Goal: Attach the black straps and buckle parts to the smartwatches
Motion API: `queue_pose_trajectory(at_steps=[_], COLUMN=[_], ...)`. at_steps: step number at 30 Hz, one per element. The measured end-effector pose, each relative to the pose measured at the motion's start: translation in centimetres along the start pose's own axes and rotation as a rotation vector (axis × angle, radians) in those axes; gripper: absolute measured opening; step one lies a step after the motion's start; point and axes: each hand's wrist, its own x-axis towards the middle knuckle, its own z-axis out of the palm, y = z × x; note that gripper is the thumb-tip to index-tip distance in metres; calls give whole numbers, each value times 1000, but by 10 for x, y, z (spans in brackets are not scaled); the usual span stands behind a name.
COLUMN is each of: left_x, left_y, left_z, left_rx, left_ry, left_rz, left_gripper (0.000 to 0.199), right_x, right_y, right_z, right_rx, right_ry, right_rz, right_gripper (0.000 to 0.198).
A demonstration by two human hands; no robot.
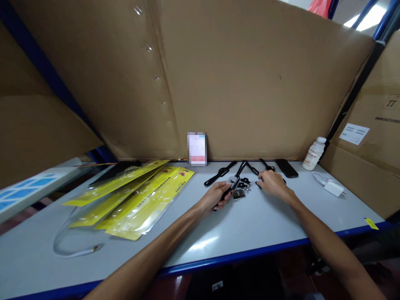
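Note:
My left hand (215, 195) is closed around a black spokeshave (241, 168) with a grey metal part at its middle, its long handle slanting up and away. On the tabletop my right hand (271, 182) curls over a second black spokeshave (258, 184); black ends show on both sides of the fingers, and most of it is hidden. Between the hands lie several small black and silver metal parts (243, 185) and a dark flat piece (239, 194). Another spokeshave (222, 171) rests behind my left hand, and more black handles (252, 168) lie behind the parts.
Yellow blister packs (150, 200) are piled at left, near a white cable (78, 252). A blurred card (196, 149) leans against the cardboard wall (237, 83). At right are a phone (286, 168), a white bottle (314, 154) and a charger (334, 188). The table's blue edge (225, 261) runs in front.

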Motion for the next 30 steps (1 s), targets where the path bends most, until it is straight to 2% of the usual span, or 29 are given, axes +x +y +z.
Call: queue_pose_trajectory(at_steps=[4,7,10,14,20,26,30], left_x=[2,2,1,-1,-1,-1,-1], left_y=[-2,-2,-1,-1,-1,-1,-1], left_z=[-2,-1,0,1,2,2,2], left_rx=[-32,-33,-22,7,15,32,39], left_ry=[5,0,-1,8,4,4,-9], left_rz=[-6,-19,-14,-10,-10,-11,-15], left_gripper=[30,30,30,29,26,25,26], right_x=[8,15,19,19,15,20,23], right_y=[21,34,40,38,31,29,28], right_z=[-6,-1,8,14,12,19,16], right_rx=[115,214,248,188,159,232,352], right_ry=[33,-53,-121,-172,-157,-149,-160], right_rz=[-28,-157,-214,-165,-73,-66,-89], right_gripper=[26,30,41,43,37,18,14])
